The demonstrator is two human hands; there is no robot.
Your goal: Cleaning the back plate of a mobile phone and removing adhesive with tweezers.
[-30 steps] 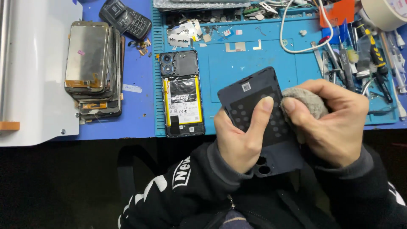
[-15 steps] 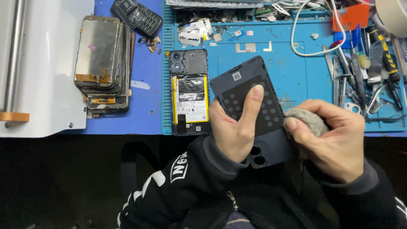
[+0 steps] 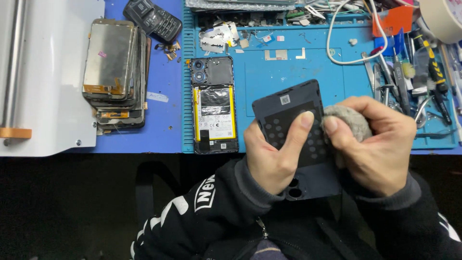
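My left hand (image 3: 274, 156) grips a dark phone back cover (image 3: 288, 113), inner side up, with round adhesive dots and a small sticker near its far end. My right hand (image 3: 375, 144) presses a grey wad of cloth (image 3: 344, 118) against the cover's right edge. Camera holes of the cover show below my left palm. To the left, on the blue mat (image 3: 308, 72), lies an opened phone (image 3: 214, 103) with its battery exposed, apart from both hands.
A stack of phone screens (image 3: 113, 70) sits on the left beside a white machine (image 3: 43, 77). A small keypad phone (image 3: 154, 19) lies at the top. Tweezers and screwdrivers (image 3: 414, 77), a white cable (image 3: 337, 43) and a tape roll (image 3: 442, 19) crowd the right.
My right hand with the cloth moved from the cover's lower right edge back up to its right side, nearer my left thumb. The left hand kept its grip on the cover.
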